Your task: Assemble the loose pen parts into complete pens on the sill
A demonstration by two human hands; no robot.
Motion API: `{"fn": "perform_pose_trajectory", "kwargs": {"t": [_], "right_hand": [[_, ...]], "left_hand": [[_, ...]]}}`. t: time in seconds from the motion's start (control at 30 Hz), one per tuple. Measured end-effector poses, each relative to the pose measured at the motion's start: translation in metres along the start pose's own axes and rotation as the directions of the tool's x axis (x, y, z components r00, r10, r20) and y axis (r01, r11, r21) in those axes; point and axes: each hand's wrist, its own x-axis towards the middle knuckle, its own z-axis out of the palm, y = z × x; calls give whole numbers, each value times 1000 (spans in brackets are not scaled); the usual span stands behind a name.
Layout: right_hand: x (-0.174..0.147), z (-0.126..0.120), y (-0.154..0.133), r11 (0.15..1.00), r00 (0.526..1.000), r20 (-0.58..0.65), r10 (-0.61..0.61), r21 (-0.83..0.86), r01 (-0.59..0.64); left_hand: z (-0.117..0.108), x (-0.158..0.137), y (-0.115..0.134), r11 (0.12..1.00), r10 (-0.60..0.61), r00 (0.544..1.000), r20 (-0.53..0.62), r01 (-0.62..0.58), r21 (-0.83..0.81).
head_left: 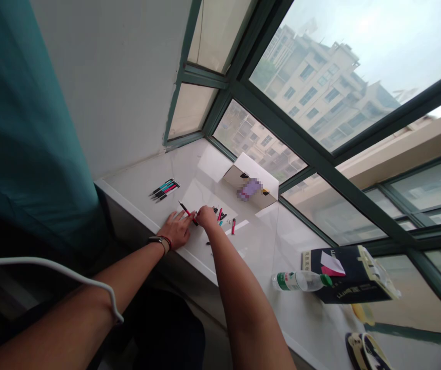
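Observation:
A red and black pen (184,207) lies slantwise at the fingertips of my left hand (176,229), which rests low on the white ledge and grips it. Close by on the right is my right hand (206,216), its fingers curled together near the pen's rear end; whatever they pinch is hidden. Just beyond my right hand are scattered loose pen parts (220,214), red, black and blue, with a short red piece (233,226) apart from them. To the left, several assembled pens (165,189) in blue, red and black lie side by side in a row.
An open white box (270,180) with a blurred purple item stands by the window. Farther right, a plastic bottle (301,281) lies on its side against a dark carton (351,277). A white cable (51,263) crosses my left forearm. The ledge's front edge (143,216) runs below my hands.

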Motion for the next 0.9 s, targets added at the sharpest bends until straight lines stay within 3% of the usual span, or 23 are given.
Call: {"fn": "perform_pose_trajectory", "kwargs": {"t": [0.27,0.33,0.4,0.47,0.53,0.73,0.8,0.9], "right_hand": [[-7,-4,3,996,997,1,-75,-43,75],[-15,-8,10,997,997,-68,-47,53,51],[-28,-6,16,959,990,-139,34,284,7],[-46,4,19,804,972,-168,165,594,-34],[-66,23,18,560,936,-154,316,827,-54],[-91,89,-3,64,831,-132,541,991,115],[-88,101,-8,-33,806,-99,584,989,145],[-85,107,-13,16,791,-151,593,984,175]], "left_hand": [[-3,0,1,1000,-1,1000,2,1,7],[-4,0,2,1000,0,1000,-5,0,12],[-3,1,2,1000,0,1000,-12,1,14],[-2,0,2,1000,0,1000,-15,0,9],[-2,0,2,1000,5,1000,-14,-5,3],[-6,-1,1,999,43,999,-10,-43,7],[-7,-1,0,999,48,999,-13,-47,9],[-6,-1,0,999,43,999,-17,-43,16]]}}
